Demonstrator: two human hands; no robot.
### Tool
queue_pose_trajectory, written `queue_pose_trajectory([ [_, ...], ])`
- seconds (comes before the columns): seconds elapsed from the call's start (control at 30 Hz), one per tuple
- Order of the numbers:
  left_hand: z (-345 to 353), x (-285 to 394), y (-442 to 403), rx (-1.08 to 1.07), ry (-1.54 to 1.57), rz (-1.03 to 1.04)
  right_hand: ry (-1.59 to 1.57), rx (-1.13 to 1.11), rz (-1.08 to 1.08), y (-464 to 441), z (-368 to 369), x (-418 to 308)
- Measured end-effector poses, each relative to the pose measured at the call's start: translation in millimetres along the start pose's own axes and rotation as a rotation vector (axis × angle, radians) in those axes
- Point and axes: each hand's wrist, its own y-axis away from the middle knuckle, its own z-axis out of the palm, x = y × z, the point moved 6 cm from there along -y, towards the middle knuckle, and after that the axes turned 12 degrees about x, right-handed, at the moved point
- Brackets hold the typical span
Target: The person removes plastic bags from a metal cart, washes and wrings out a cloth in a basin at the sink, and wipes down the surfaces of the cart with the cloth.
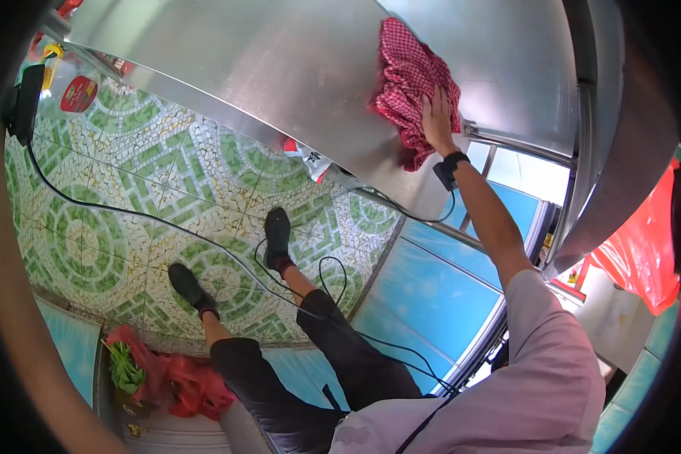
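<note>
On the smooth metal bench (265,60), near its right end in view, a red-and-white checked cloth (405,83) lies bunched in folds. The right hand (436,125) rests on top of it, palm down, the fingers stretched out and slightly parted, laid over the fabric rather than pinching it. The cloth is directly beneath those fingers, touching them; most of its folds spread out to the left of the hand, some reaching past the fingertips and some down toward the bench's near edge. A black band (455,159) circles the right wrist.

At the lower left of the view, a thin red plastic bag (150,356) has green leaves (125,369) showing at its opening. Just beside it sits a second red bag (197,386), crumpled; what it holds cannot be made out. At the far right hangs a larger, glossy red bag (639,242), its contents also hidden. A white-and-red packet (314,160) shows at the bench's near edge.

The left forearm (41,333) runs up the left edge to a black wrist device (29,102); the left fingers cannot be seen, so their state cannot be told.
</note>
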Motion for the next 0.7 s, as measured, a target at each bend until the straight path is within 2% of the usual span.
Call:
queue_pose_trajectory([
  [0.07, 26.8, -19.5, -38.7, -0.043, -1.449, 1.231, 0.012, -0.003, -0.044, 12.6, -10.4, -2.4],
  [0.17, 29.4, -32.0, -61.1, 0.037, -1.415, 1.309, -0.074, -0.080, -0.059, 28.4, -39.9, -33.6],
  [0.2, 29.5, -30.8, -63.1, 0.039, -1.411, 1.316, -0.074, -0.076, -0.054, 30.5, -44.8, -26.7],
  [0.27, 25.1, -20.3, -43.5, -0.064, -1.298, 1.299, 0.137, -0.060, 0.066, 32.0, -61.6, 27.9],
  [0.3, 26.8, -2.2, -15.3, -0.057, -1.297, 1.298, 0.157, 0.090, 0.205, 27.4, -72.9, 52.2],
  [0.33, 13.8, 23.8, 8.0, -0.036, -0.614, 0.708, 0.170, 0.243, 0.343, 23.1, -82.2, 75.0],
  [0.37, 4.3, 16.3, 18.9, -0.014, 0.057, 0.110, 0.303, 0.191, 0.349, 19.5, -81.1, 93.6],
  [0.4, 2.7, 16.0, 16.1, -0.003, 0.053, 0.114, 0.435, 0.138, 0.351, 14.9, -80.3, 114.7],
  [0.47, 10.7, 29.1, 23.9, -0.109, 0.018, 0.231, 0.429, -0.038, 0.385, 5.2, -74.6, 148.7],
  [0.5, 7.4, 33.1, 34.5, -0.005, 0.033, 0.214, 0.468, -0.193, 0.532, 5.1, -71.0, 163.6],
  [0.53, 5.8, 35.4, 36.8, 0.006, 0.024, 0.216, 0.564, -0.239, 0.493, 0.6, -66.0, 169.0],
  [0.6, 6.1, 34.3, 37.6, -0.009, 0.046, 0.180, 0.487, -0.202, 0.414, 1.2, -51.2, 213.2],
  [0.7, 6.7, 36.5, 42.8, 0.028, 0.003, 0.181, 0.508, -0.105, 0.301, 5.7, -54.0, 204.4],
])
